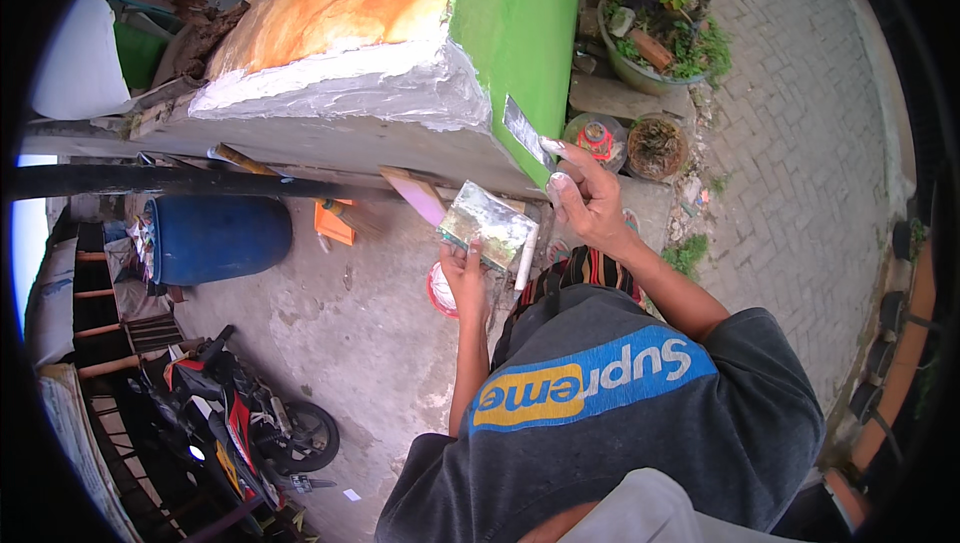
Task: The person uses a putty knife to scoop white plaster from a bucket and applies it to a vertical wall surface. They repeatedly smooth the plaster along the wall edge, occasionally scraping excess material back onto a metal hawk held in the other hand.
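Observation:
My right hand (588, 195) is closed on a putty knife (522, 131), with white smears on its fingertips. The flat blade overlaps the lower edge of a green wall face (522, 38); I cannot tell whether it touches. My left hand (466, 279) grips a flat rectangular board (488, 225) by its near edge, thumb on top. White paste and greenish stains cover that board. Left of the green face, a band of rough white filler (345, 91) runs along the wall under an orange-stained surface (335, 5).
Below the board stands a small bucket (440, 295) with white inside. A blue drum (222, 239), a dark pole (180, 181) and a motorbike (245, 423) are at left. Potted plants (650, 71) and a round pot (657, 148) line the paved lane (790, 143) at right.

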Available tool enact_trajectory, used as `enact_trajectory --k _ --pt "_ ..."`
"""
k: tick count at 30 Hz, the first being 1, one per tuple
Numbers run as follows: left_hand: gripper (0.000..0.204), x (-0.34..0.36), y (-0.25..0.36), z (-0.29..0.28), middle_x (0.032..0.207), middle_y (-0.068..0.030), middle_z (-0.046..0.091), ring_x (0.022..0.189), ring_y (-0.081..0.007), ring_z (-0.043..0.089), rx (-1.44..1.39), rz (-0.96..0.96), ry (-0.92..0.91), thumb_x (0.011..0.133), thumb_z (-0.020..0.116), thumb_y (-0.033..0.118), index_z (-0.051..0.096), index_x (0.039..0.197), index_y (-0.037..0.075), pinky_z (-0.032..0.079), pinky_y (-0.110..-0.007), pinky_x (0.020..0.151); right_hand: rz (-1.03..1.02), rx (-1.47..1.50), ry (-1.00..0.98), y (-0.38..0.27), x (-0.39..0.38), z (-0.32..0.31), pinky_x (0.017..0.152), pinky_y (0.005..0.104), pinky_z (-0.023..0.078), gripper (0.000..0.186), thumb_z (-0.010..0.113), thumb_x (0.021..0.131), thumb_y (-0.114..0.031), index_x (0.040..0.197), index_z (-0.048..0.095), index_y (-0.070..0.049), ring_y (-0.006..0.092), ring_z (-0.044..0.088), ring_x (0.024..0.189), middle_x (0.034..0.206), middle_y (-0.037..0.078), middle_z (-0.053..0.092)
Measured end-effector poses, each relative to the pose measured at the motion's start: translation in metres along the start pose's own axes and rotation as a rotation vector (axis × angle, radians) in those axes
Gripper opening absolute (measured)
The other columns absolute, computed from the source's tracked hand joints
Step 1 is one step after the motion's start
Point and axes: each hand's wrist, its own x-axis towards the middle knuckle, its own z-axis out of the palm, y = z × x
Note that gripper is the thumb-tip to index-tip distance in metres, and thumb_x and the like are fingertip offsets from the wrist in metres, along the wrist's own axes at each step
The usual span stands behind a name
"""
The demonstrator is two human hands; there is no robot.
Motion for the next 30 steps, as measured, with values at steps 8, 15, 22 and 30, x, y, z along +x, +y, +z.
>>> enact_trajectory --k 8,15,22,30 --pt "0.036 -0.003 0.006 0.005 0.11 -0.009 0.062 0.087 -0.0094 0.06 0.012 -0.005 0.007 0.094 0.056 0.01 0.04 0.125 0.002 0.048 -0.022 0.063 -0.131 -0.131 -0.06 -0.021 0.023 -0.009 0.044 0.0204 0.036 0.034 0.05 0.098 -0.014 0.129 0.053 -0.002 0.0033 0.045 0.049 0.065 -0.001 0.052" --pt "0.036 -0.001 0.004 0.005 0.109 -0.0084 0.062 0.086 -0.0096 0.06 0.016 -0.02 0.015 0.094 0.056 0.009 0.04 0.125 0.002 0.048 -0.022 0.063 -0.062 -0.198 -0.059 -0.02 0.005 -0.01 0.068 0.0256 0.048 0.035 0.056 0.093 -0.011 0.126 0.055 0.002 0.0099 0.059 0.077 0.092 0.008 0.066" --pt "0.041 -0.002 0.004 0.005 0.111 -0.0096 0.062 0.086 -0.0103 0.06 -0.01 -0.014 0.029 0.094 0.056 0.008 0.038 0.131 0.002 0.049 -0.022 0.064 0.022 -0.151 -0.163 -0.023 -0.025 -0.026 0.082 0.0303 0.049 0.035 0.058 0.09 -0.007 0.123 0.055 0.005 0.0157 0.061 0.095 0.109 0.014 0.065" --pt "0.053 -0.001 -0.002 -0.001 0.12 -0.0149 0.057 0.101 -0.0178 0.059 0.006 0.019 0.005 0.093 0.058 0.012 0.033 0.137 -0.001 0.051 -0.029 0.077 -0.519 -0.905 -0.346 -0.084 -0.01 -0.053 0.051 0.0338 0.042 0.039 0.073 0.075 -0.013 0.112 0.063 -0.005 0.0219 0.054 0.056 0.067 0.006 0.055"
